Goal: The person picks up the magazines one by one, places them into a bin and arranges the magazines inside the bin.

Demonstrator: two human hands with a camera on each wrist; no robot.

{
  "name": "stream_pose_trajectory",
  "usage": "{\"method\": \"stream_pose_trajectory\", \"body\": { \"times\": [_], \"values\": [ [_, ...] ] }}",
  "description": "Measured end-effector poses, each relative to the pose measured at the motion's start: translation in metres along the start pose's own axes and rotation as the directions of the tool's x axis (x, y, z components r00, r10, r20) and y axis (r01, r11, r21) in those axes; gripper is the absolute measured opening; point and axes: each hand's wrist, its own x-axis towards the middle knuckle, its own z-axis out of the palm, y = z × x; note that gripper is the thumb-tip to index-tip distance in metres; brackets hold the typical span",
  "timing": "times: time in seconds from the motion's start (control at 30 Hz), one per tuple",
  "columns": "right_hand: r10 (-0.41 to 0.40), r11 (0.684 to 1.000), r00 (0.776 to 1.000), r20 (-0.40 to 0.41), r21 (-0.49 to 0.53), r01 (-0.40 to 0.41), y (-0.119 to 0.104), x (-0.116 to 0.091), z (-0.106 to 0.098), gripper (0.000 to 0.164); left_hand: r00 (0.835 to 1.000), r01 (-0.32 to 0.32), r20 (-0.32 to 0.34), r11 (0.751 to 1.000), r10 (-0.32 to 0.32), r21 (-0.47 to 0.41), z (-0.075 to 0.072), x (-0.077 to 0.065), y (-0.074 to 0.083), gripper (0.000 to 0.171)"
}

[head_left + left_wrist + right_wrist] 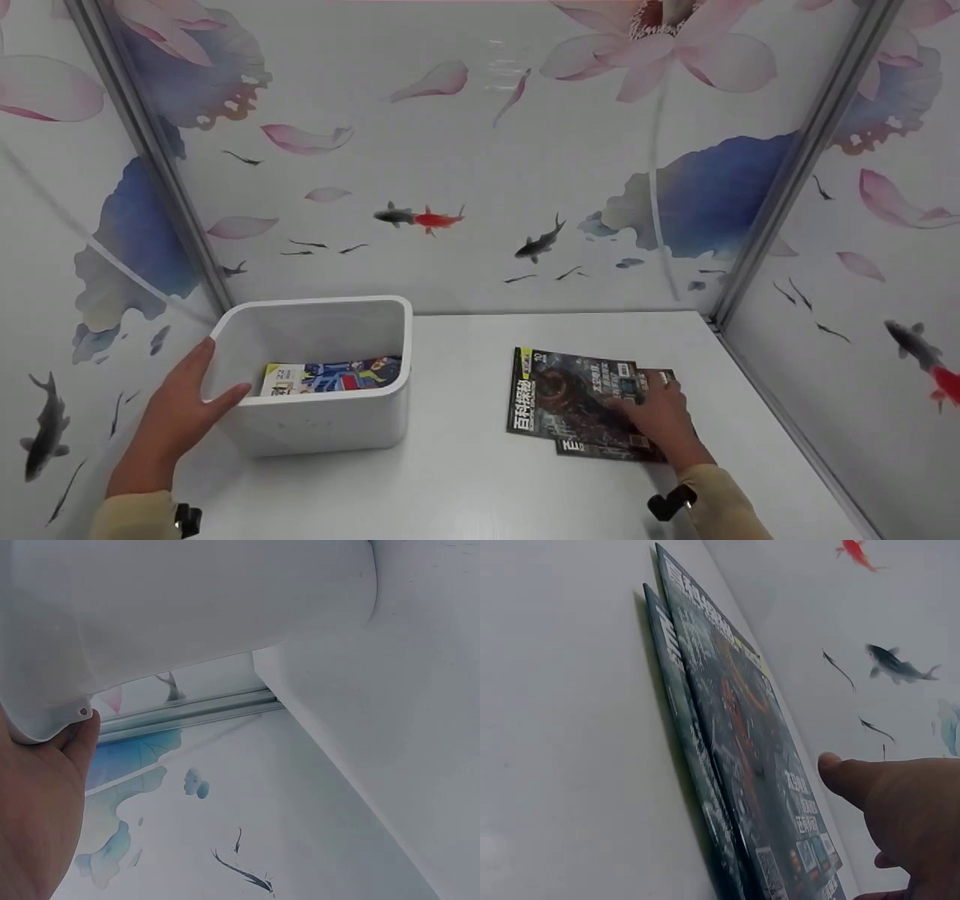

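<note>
In the head view, a white plastic bin (330, 427) stands on the left of the table. My left hand (176, 409) grips its left front corner, thumb over the front rim and fingers at the left side. The left wrist view shows fingertips (86, 739) by a small holed tab under the rim. A colourful magazine (337, 375) lies inside the bin. To the right, a dark magazine (562, 397) lies on another dark magazine (600, 450), which sticks out at the front and right. My right hand (660, 420) is over their right side, thumb extended above the top cover.
The white table (465, 480) is enclosed by white panels (480, 150) printed with flowers and fish. Metal posts (802, 150) stand at its back corners. Both sleeves carry a black wrist device (671, 502).
</note>
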Motion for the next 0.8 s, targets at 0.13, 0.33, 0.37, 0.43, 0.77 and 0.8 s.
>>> {"method": "stream_pose_trajectory", "body": {
  "times": [0.13, 0.33, 0.37, 0.43, 0.77, 0.8],
  "values": [
    [0.034, 0.999, 0.998, 0.051, -0.003, -0.034, 0.004, -0.003, -0.002, 0.124, 1.000, -0.001, 0.002, 1.000, 0.001, -0.001, 0.001, 0.000, 0.000, 0.116],
    [0.055, 0.998, 0.994, 0.091, 0.007, -0.056, 0.005, -0.004, 0.001, 0.132, 1.000, -0.018, -0.005, 1.000, 0.018, 0.004, 0.001, -0.001, -0.003, 0.114],
    [0.059, 0.998, 0.994, 0.097, 0.009, -0.060, 0.006, -0.003, 0.002, 0.134, 1.000, -0.019, -0.004, 1.000, 0.019, 0.003, 0.001, -0.001, -0.003, 0.114],
    [0.061, 0.998, 0.993, 0.104, 0.006, -0.062, 0.006, -0.003, 0.002, 0.137, 1.000, -0.019, 0.001, 1.000, 0.019, 0.001, 0.001, 0.000, -0.003, 0.115],
    [0.024, 1.000, 0.995, 0.093, -0.017, -0.023, -0.006, -0.005, -0.001, 0.126, 1.000, -0.019, 0.002, 1.000, 0.019, 0.009, -0.002, 0.002, -0.003, 0.115],
    [0.015, 1.000, 0.996, 0.089, -0.013, -0.014, -0.007, -0.005, -0.001, 0.124, 1.000, -0.017, 0.002, 1.000, 0.017, 0.010, -0.002, 0.002, -0.003, 0.115]
  ]
}}
